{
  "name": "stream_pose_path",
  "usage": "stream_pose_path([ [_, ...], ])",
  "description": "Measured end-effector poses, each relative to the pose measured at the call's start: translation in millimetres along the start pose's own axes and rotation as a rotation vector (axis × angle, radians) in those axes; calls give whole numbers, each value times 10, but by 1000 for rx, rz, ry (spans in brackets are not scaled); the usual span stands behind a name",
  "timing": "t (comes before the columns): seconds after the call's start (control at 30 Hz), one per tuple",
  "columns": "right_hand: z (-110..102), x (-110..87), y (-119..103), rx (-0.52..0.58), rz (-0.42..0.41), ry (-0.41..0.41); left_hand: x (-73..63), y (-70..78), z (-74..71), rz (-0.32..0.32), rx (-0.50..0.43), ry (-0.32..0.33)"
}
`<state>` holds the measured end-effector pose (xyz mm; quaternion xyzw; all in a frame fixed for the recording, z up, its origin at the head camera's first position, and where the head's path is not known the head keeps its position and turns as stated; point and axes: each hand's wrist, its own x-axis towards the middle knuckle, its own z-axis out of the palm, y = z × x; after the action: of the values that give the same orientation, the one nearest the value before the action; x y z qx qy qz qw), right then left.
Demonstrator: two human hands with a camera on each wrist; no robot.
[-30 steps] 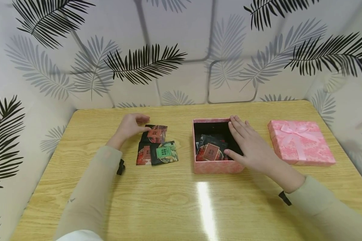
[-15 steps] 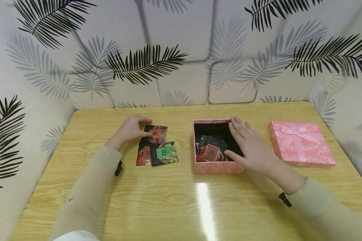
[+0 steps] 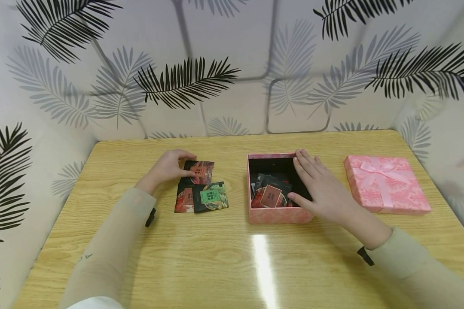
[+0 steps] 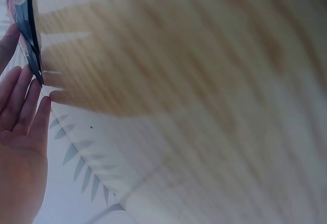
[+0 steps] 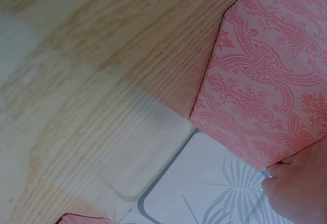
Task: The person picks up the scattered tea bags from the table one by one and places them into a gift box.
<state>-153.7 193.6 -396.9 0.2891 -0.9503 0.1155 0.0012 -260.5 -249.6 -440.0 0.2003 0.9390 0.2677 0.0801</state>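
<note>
At the left, my left hand [image 3: 168,168] pinches the left edge of a black and red sachet [image 3: 203,172], thumb on top and fingertips at the far edge. The left wrist view shows this sachet [image 4: 24,22] tilted up between thumb and fingers. Just below lie a red sachet [image 3: 185,199] and one with a green label [image 3: 211,196], overlapping. My right hand [image 3: 325,189] rests with straight fingers on the right rim of a pink box [image 3: 280,216], thumb reaching over the inside. Several dark sachets [image 3: 271,195] lie in the box. Its patterned wall [image 5: 265,71] fills the right wrist view's upper right.
The pink lid [image 3: 388,184] with a ribbon bow lies on the wooden table [image 3: 209,262], right of the box. A leaf-patterned covering [image 3: 232,103] rises behind the table's back edge. Light glares off the table in front of the box.
My left hand has moved slightly right, and its thumb has come down onto the black and red sachet's edge. The right hand stays on the box.
</note>
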Motion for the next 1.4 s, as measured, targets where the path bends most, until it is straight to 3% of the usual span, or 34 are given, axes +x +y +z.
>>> stream_pose_path([
  [0.57,13,5,13,-7,2,1,32,18,11,-22,11,-17],
  [0.8,2,2,7,-2,3,-4,34,0,16,-55,-30,-15],
  [1.4,7,7,13,-10,1,1,-86,27,-46,-142,-159,98],
])
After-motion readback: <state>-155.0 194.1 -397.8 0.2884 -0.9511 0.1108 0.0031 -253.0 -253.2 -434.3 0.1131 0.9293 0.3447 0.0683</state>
